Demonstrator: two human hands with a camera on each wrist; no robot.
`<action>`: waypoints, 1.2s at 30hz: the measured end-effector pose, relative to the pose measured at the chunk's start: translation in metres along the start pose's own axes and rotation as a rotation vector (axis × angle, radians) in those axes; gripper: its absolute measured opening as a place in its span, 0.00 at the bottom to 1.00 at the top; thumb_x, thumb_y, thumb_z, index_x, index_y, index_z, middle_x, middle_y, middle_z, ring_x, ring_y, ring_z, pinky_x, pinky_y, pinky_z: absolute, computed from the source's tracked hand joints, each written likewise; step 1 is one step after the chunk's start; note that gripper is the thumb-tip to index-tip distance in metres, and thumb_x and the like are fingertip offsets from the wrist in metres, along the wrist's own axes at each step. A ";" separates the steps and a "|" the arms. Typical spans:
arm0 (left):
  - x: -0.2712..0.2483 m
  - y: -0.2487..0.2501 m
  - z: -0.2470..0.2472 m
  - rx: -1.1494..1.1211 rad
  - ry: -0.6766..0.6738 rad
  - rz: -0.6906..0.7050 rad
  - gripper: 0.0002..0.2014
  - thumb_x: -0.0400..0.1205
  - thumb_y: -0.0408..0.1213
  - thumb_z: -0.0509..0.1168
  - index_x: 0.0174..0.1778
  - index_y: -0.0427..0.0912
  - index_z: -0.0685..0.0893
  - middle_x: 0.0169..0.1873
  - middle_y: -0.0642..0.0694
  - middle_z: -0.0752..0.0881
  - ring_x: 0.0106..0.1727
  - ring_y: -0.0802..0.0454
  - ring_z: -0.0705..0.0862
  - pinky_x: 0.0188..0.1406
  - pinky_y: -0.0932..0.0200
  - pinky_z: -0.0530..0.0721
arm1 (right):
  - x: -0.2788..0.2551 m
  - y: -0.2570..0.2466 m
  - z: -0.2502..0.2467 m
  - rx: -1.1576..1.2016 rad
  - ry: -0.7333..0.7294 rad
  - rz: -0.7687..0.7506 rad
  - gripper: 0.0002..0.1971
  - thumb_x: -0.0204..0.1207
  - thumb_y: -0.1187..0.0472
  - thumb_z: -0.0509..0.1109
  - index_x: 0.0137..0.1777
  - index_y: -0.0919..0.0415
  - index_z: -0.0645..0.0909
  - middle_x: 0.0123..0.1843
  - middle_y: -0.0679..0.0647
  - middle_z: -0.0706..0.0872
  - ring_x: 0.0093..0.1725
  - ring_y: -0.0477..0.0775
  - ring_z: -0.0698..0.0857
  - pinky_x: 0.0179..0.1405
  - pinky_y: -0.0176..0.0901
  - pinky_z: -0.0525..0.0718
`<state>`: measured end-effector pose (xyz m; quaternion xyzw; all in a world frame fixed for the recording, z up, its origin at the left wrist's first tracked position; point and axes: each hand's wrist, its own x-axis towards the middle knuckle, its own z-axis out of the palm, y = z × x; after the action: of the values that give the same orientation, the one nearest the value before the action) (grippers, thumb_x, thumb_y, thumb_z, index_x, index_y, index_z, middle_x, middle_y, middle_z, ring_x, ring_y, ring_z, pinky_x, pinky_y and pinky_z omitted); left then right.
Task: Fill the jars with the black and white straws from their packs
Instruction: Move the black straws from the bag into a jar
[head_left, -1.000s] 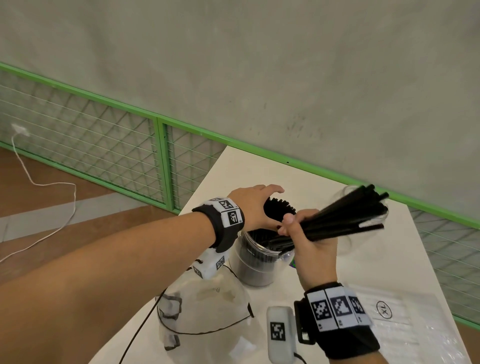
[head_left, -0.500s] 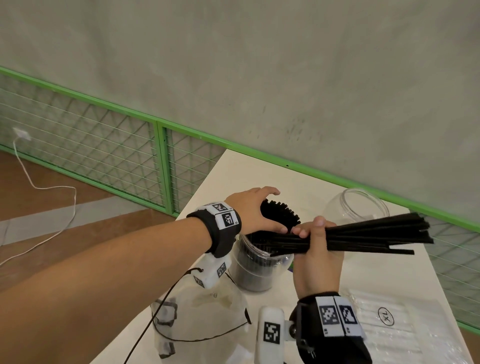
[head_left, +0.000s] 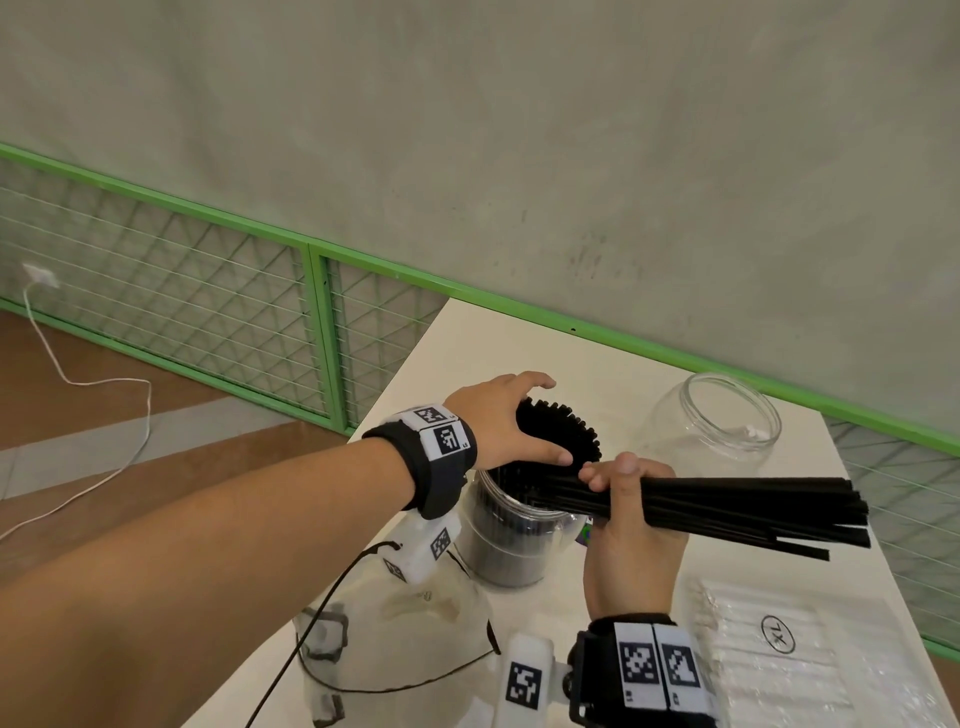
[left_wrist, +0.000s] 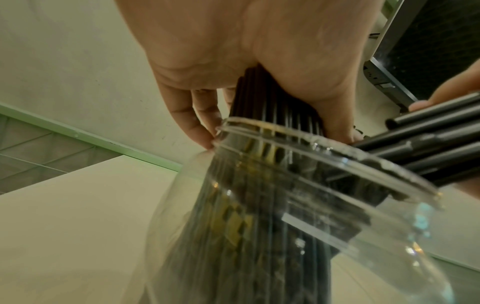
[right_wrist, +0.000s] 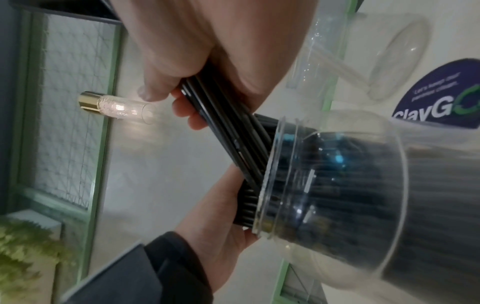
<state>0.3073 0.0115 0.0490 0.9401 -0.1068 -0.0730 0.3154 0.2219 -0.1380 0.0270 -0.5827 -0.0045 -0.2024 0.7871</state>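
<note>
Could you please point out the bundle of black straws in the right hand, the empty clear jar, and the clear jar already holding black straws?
Bundle of black plastic straws (head_left: 727, 506): head view, middle of the bundle.
Empty clear glass jar (head_left: 675, 415): head view, left wall.
Clear jar holding black straws (head_left: 511, 545): head view, front wall.

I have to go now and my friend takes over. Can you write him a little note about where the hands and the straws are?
Left hand: holds aside the black straws standing in the near jar.
Right hand: grips a bundle of black straws, lying almost level, one end at the jar's mouth.
Done: the near jar already holds many black straws.
Left: tip this bundle in. The far jar holds almost nothing, perhaps one small white piece. A clear pack lies at the right on the table; I cannot tell what is in it.
</note>
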 end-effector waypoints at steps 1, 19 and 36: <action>0.000 0.000 0.000 0.003 0.003 0.003 0.43 0.63 0.69 0.71 0.73 0.67 0.63 0.69 0.53 0.76 0.68 0.54 0.76 0.65 0.54 0.74 | -0.001 -0.001 -0.001 -0.027 -0.015 -0.006 0.13 0.69 0.42 0.74 0.35 0.49 0.78 0.34 0.55 0.81 0.43 0.58 0.84 0.59 0.58 0.82; -0.003 0.000 -0.001 0.064 0.000 0.048 0.38 0.68 0.60 0.70 0.74 0.64 0.62 0.69 0.53 0.75 0.65 0.53 0.78 0.61 0.52 0.78 | 0.029 -0.001 0.005 -0.442 -0.321 0.039 0.09 0.73 0.57 0.76 0.33 0.51 0.83 0.35 0.52 0.89 0.42 0.49 0.88 0.47 0.43 0.83; -0.043 -0.019 0.014 -0.638 0.086 -0.087 0.33 0.79 0.46 0.68 0.79 0.54 0.61 0.77 0.49 0.68 0.78 0.52 0.64 0.74 0.56 0.63 | 0.028 -0.010 -0.004 -0.443 -0.437 0.117 0.43 0.54 0.46 0.84 0.70 0.42 0.70 0.66 0.43 0.80 0.65 0.34 0.79 0.56 0.27 0.80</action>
<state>0.2660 0.0290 0.0290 0.7998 -0.0246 -0.0764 0.5949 0.2438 -0.1533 0.0413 -0.7688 -0.0956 -0.0227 0.6318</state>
